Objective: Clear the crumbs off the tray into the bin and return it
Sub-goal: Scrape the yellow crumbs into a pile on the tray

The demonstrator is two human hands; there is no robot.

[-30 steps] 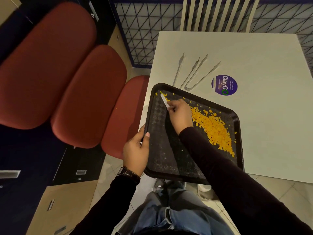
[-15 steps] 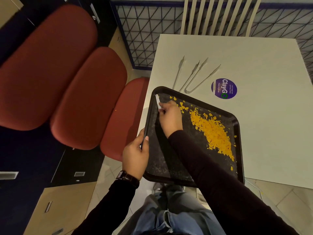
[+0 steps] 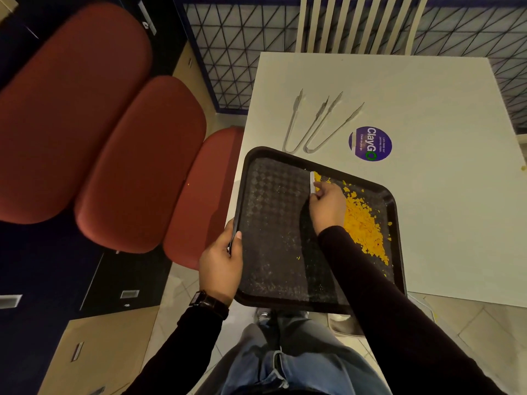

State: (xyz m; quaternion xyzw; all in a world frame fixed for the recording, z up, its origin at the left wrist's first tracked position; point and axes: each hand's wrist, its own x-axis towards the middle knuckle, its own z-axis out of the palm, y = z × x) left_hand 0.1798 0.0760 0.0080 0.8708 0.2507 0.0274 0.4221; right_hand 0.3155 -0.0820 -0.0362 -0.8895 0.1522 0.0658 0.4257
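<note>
A black textured tray [image 3: 273,223] lies at the near left corner of the white table [image 3: 427,95], part of it overhanging the edge. My left hand [image 3: 221,266] grips its left rim. My right hand [image 3: 328,206] pinches a small white flat scraper [image 3: 312,181], which stands on edge on the tray. A heap of orange crumbs [image 3: 363,223] lies right of the scraper, along the tray's right side. Fine specks dot the tray's left part. No bin is in view.
Two metal tongs [image 3: 310,124] and a round purple sticker [image 3: 370,143] lie on the table beyond the tray. Red cushioned seats [image 3: 137,155] stand to the left. A white slatted chair back [image 3: 359,21] rises behind the table. One crumb [image 3: 523,167] lies at the right edge.
My right hand has swept the scraper from the tray's far left corner to the right, pushing stray crumbs against the heap. My left hand keeps its hold on the rim.
</note>
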